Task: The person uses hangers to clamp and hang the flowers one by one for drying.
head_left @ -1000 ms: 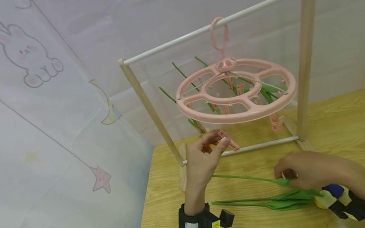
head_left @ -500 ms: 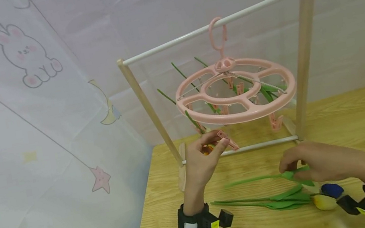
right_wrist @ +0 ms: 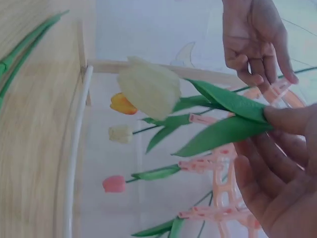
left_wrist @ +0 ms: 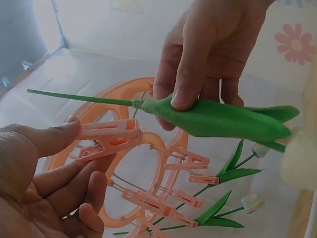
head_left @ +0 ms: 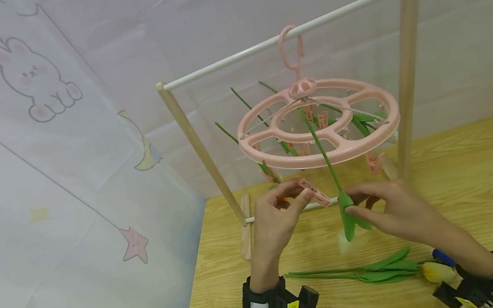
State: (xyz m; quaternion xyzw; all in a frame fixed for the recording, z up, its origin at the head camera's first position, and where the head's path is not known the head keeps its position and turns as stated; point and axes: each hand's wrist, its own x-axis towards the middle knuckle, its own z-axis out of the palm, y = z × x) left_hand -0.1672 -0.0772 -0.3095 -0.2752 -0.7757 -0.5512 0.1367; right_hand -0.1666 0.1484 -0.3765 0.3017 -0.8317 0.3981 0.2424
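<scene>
My left hand [head_left: 273,223] pinches a pink clothespin [head_left: 315,192] between thumb and fingers, below the near edge of a round pink clip hanger [head_left: 354,148]. Beside it, my right hand [head_left: 391,205] holds an artificial white tulip by its green leaves [head_left: 347,216]. The stem points up in front of the hanger, and the white bloom [right_wrist: 151,89] hangs downward. In the left wrist view, the tulip's stem [left_wrist: 84,96] passes just above the clothespin, apart from its jaws. Other tulips hang bloom-down from the hanger's clips, among them a pink tulip [right_wrist: 114,184] and an orange-yellow one [right_wrist: 122,103].
The hanger hooks over the white bar [head_left: 234,57] of a wooden stand [head_left: 410,42]. On the wooden table [head_left: 488,177] lie more tulips with green stems [head_left: 380,268], one bloom yellow [head_left: 438,271] and one blue [head_left: 443,256]. A patterned cloth [head_left: 63,208] covers the wall.
The right hand has lifted the white tulip off the table and brought it left and upright to the clothespin. My left hand has barely moved.
</scene>
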